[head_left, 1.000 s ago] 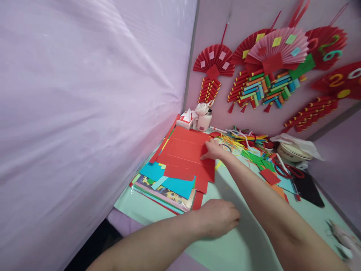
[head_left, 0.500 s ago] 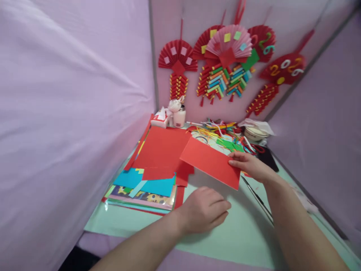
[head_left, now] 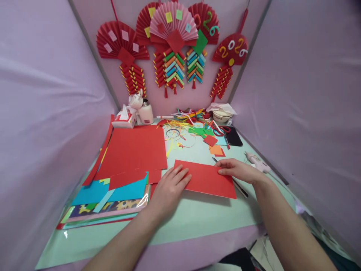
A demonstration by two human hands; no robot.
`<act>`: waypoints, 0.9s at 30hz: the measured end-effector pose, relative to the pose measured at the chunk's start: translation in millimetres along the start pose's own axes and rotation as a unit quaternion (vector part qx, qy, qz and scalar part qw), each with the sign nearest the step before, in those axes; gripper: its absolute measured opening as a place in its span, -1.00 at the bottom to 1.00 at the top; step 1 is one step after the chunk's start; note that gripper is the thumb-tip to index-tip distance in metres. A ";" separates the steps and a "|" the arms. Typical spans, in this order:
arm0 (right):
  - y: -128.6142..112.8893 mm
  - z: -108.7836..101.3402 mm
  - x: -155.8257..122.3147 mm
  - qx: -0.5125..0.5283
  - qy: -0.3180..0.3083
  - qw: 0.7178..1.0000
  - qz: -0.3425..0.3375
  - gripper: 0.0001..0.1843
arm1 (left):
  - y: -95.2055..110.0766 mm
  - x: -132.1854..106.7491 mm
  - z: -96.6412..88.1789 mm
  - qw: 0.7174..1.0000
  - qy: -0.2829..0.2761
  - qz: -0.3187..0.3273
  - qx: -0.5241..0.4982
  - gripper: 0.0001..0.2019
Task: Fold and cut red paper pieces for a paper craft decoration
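A red paper rectangle (head_left: 205,180) lies flat on the pale green table (head_left: 197,218) in front of me. My left hand (head_left: 169,190) rests open on its left end, fingers stretched flat. My right hand (head_left: 238,170) presses its upper right edge with the fingers together and extended. Left of them a large red sheet (head_left: 135,148) tops a stack of coloured paper (head_left: 113,199).
At the back are a tissue box (head_left: 122,119), a white jar (head_left: 146,112), loose paper strips (head_left: 183,126), a bowl (head_left: 221,114), a black phone (head_left: 233,136) and scissors. A glue gun (head_left: 258,161) lies at right. Paper fans hang on the back wall; purple cloth walls both sides.
My right hand lifted the red rectangle off the stack, carried it right and set it flat on the table. My left hand moved onto its left end. The view swung right.
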State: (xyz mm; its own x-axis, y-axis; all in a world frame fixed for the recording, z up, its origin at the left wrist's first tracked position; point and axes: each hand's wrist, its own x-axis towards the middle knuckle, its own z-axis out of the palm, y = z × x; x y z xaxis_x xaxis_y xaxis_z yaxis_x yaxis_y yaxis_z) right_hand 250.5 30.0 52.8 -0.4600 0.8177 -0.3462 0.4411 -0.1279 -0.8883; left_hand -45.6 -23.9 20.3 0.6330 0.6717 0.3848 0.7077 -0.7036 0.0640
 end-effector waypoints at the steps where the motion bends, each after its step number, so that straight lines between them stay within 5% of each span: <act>1: 0.8 3.1 -1.2 -0.042 0.037 0.998 -0.016 -0.66 | 0.9 -1.7 0.8 1.000 -0.001 -0.003 0.007 -0.56; 4: 3.1 21.6 -14.0 -0.208 0.222 0.947 -0.100 -0.65 | 9.8 -11.6 2.7 0.998 -0.017 -0.035 0.046 -0.54; 6: 6.3 39.6 -29.4 -0.286 0.277 0.903 -0.163 -0.65 | 18.9 -21.6 4.6 0.996 -0.036 -0.054 0.064 -0.52; 12: 34.4 77.6 -64.1 -0.373 0.177 0.874 -0.255 -0.64 | 34.7 -44.8 14.4 0.994 -0.065 -0.084 0.030 -0.50; 19: 62.5 71.3 -52.8 -0.361 0.229 0.857 -0.287 -0.65 | 32.0 -43.2 14.2 0.995 -0.049 -0.082 0.006 -0.62; 27: 61.2 68.2 -45.6 -0.300 0.260 0.882 -0.255 -0.68 | 23.8 -42.0 2.2 0.983 -0.029 -0.158 -0.085 -0.61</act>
State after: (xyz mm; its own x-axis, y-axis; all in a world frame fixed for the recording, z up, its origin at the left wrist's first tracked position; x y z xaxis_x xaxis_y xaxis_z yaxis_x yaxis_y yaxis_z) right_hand 246.0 -53.3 -6.4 -0.3691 0.8499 0.3759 0.6793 0.5228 -0.5150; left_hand -54.7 -68.3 3.6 0.4107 0.8711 0.2692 0.8120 -0.4838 0.3264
